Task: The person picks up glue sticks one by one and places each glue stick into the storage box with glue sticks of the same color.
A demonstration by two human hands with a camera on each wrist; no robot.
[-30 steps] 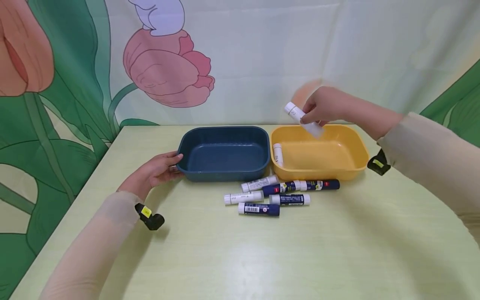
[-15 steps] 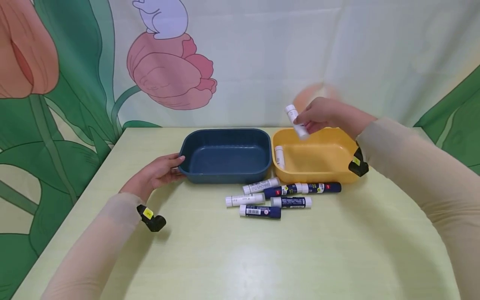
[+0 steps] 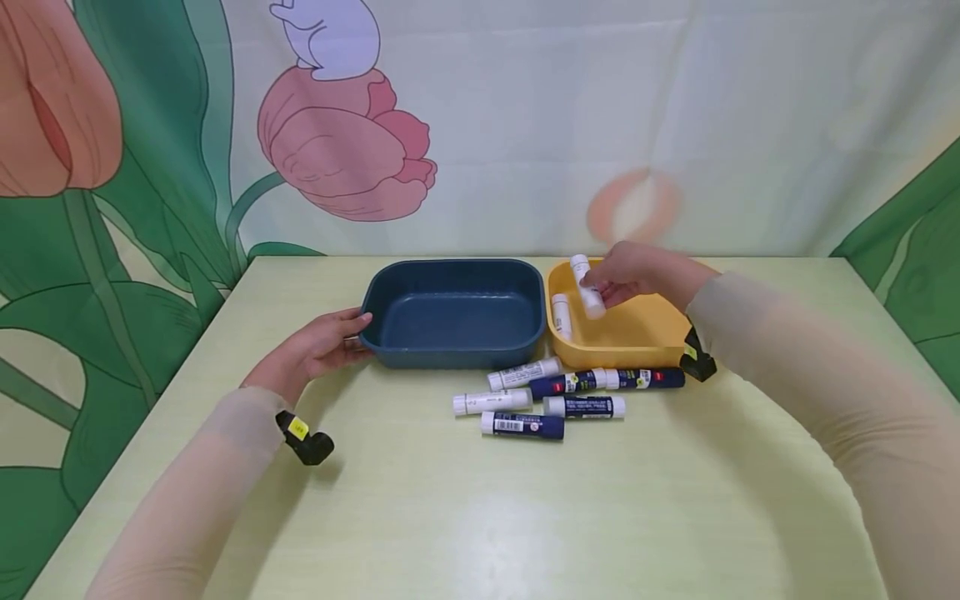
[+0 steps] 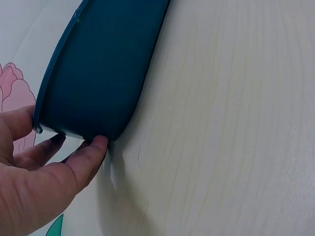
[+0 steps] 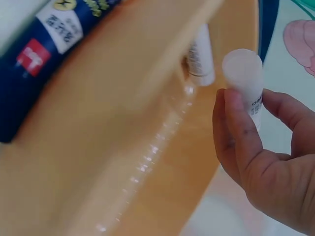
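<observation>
My right hand point(image 3: 637, 273) pinches a white glue stick point(image 3: 588, 290) between thumb and fingers, tilted, inside the outline of the yellow bin point(image 3: 637, 357) in the head view. In the right wrist view the round end of this glue stick point(image 5: 242, 69) points toward the camera. Another white glue stick point(image 3: 562, 318) lies against the left inner wall of the yellow bin. At the left, my left hand point(image 3: 315, 346) grips the near left end of the navy blue bin point(image 3: 457, 357). The left wrist view has its thumb at the rim and fingertips point(image 4: 98, 145) under the bin's wall.
In front of the bins lie several glue sticks, among them a white one point(image 3: 491, 402) and a navy one point(image 3: 522, 425). The two bins stand side by side near the back edge of the pale table point(image 3: 420, 517). A printed curtain point(image 3: 525, 125) hangs behind.
My right hand has come left and down with the white glue stick, from above the yellow bin's back rim into its outline. My left hand keeps its grip on the blue bin.
</observation>
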